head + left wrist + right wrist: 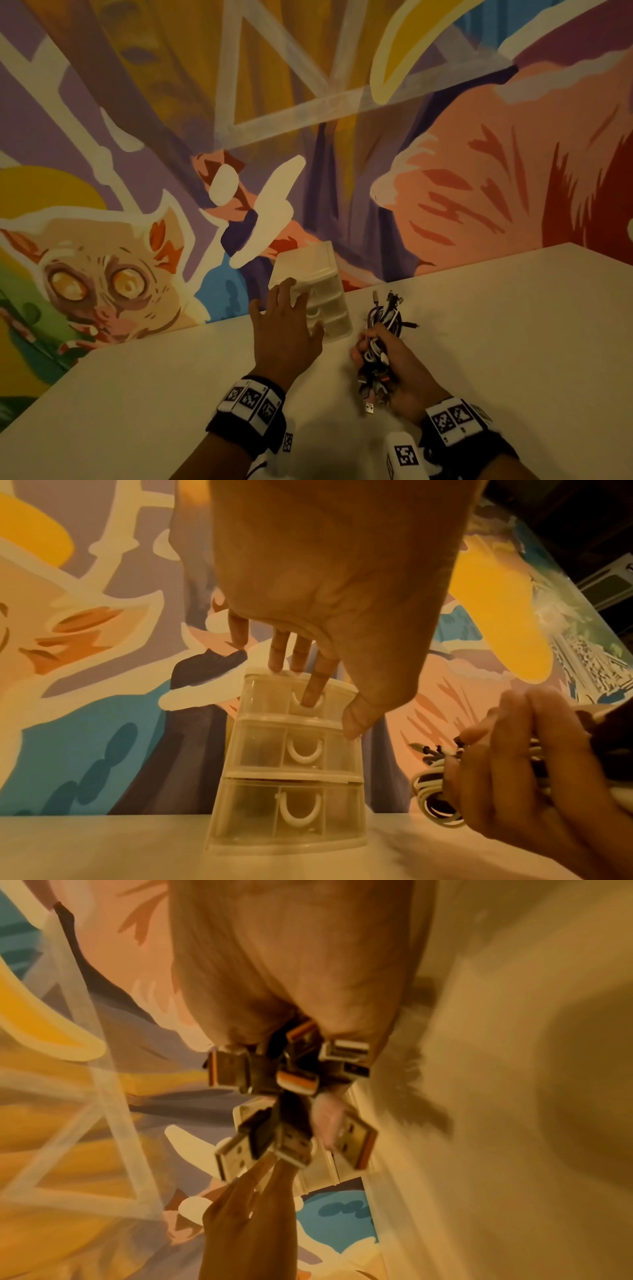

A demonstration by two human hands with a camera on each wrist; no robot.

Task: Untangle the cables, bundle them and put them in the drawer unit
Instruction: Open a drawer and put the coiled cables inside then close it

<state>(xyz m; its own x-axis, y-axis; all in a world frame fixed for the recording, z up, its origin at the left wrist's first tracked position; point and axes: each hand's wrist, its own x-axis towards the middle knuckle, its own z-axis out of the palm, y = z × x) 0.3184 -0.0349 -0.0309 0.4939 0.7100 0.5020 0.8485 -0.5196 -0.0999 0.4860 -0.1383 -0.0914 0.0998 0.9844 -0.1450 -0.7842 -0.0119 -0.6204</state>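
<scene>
A small translucent drawer unit (320,274) with three shut drawers stands on the white table (496,342) against the wall. My left hand (301,317) reaches over it with straight fingers. In the left wrist view my left hand (330,715) has fingertips on the unit's top (260,673), the index tip in the top drawer's white loop handle (320,706), and the thumb by the unit's front right edge. My right hand (378,346) grips a coiled bundle of black and white cables (388,317) just right of the unit. Several USB plugs (294,1080) stick out below the fist.
A painted mural wall (445,192) rises directly behind the table and the unit. The table's back edge (479,263) runs along the wall. Bare tabletop lies to the right of my right hand and in front of both wrists.
</scene>
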